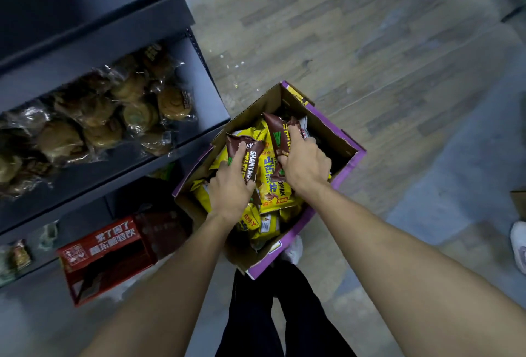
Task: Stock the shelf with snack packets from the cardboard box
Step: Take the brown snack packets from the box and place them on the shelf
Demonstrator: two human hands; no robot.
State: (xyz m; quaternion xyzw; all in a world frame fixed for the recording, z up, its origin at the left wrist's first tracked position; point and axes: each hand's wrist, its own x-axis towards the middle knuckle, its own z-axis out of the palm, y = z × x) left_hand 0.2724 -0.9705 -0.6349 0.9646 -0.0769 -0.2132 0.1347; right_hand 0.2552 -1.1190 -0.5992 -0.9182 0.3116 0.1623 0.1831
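Note:
An open cardboard box (pixel 345 144) with purple sides stands on the floor, filled with yellow snack packets (pixel 273 200) and some brown ones. Both my hands are inside it. My left hand (pixel 229 188) grips a brown snack packet (pixel 250 154) with white lettering. My right hand (pixel 304 164) grips another brown packet (pixel 277 131) near the box's far side. The dark shelf (pixel 196 71) rises to the left of the box.
Clear bags of round pastries (pixel 113 108) lie on the shelf's middle level. A red carton (pixel 108 254) sits under the shelf on the floor. My legs (pixel 273 314) and a white shoe are behind the box. Another person's shoe (pixel 518 245) shows at the right edge.

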